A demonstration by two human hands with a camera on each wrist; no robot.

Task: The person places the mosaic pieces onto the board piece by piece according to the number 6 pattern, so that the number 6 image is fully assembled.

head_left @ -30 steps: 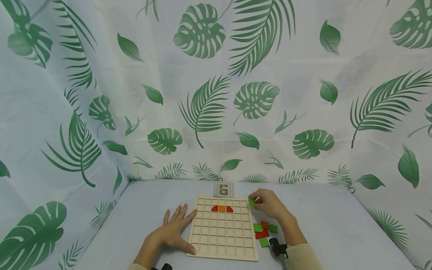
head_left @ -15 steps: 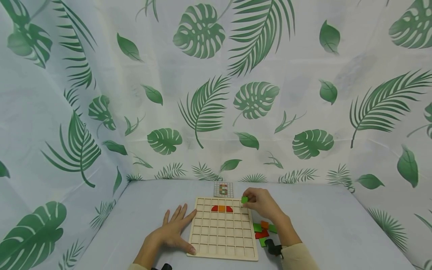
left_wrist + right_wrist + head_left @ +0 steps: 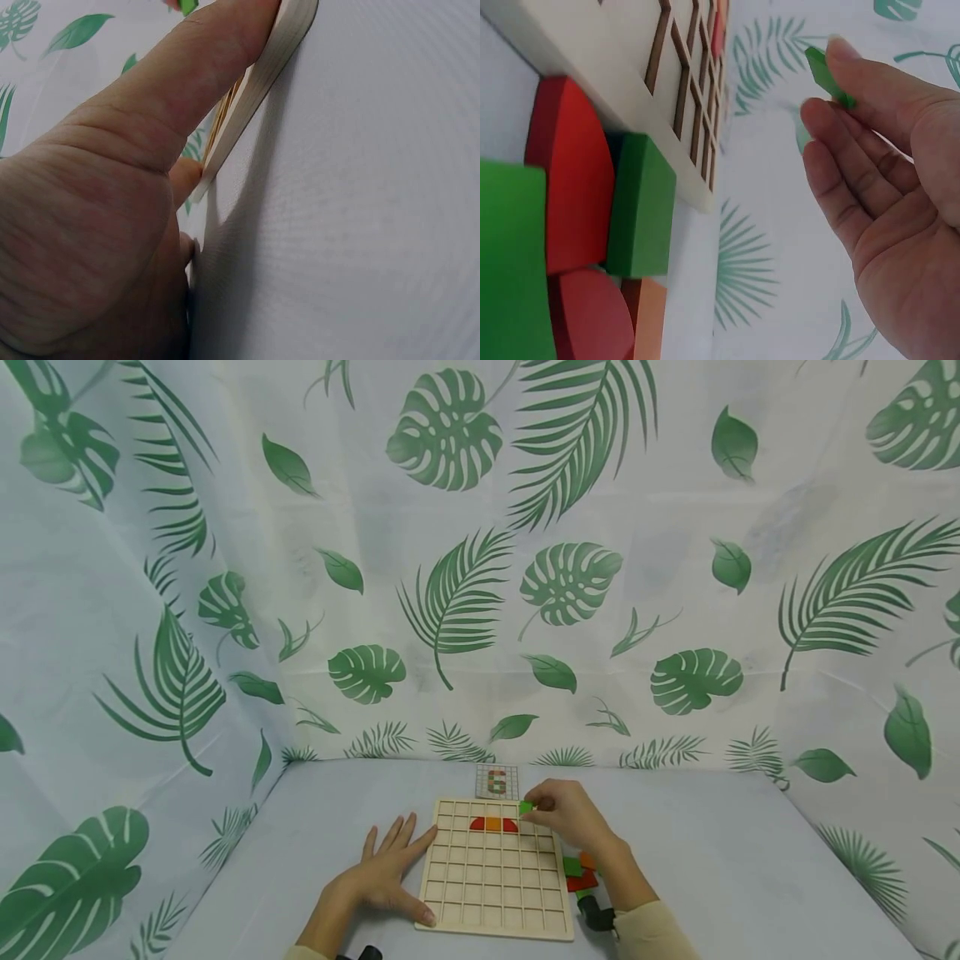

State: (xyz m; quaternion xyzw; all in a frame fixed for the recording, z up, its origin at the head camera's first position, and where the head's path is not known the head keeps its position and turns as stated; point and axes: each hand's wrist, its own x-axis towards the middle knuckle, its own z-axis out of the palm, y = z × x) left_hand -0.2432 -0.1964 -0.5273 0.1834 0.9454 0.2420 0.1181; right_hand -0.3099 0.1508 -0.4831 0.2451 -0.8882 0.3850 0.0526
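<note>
A pale wooden grid board (image 3: 491, 885) lies on the table, with an orange square tile (image 3: 492, 823) between two red curved tiles (image 3: 510, 825) in its second row from the back. My right hand (image 3: 572, 814) pinches a green square tile (image 3: 526, 808) between thumb and fingers, over the board's back right part. In the right wrist view that green tile (image 3: 827, 75) is held at the fingertips, clear of the board. My left hand (image 3: 382, 877) rests at the board's left side, fingers spread, its thumb on the front left corner. The left wrist view shows the thumb (image 3: 202, 75) against the board's edge (image 3: 259, 90).
Right of the board lie loose tiles: green (image 3: 641, 206), red (image 3: 577, 180) and orange (image 3: 651, 319), partly behind my right forearm. A small card (image 3: 497, 782) printed with a coloured grid figure lies behind the board. Leaf-printed cloth (image 3: 465, 568) hangs at the back and sides.
My right hand has moved left with the green tile, from beside the board's back right corner to over its back rows. The left hand has stayed in place.
</note>
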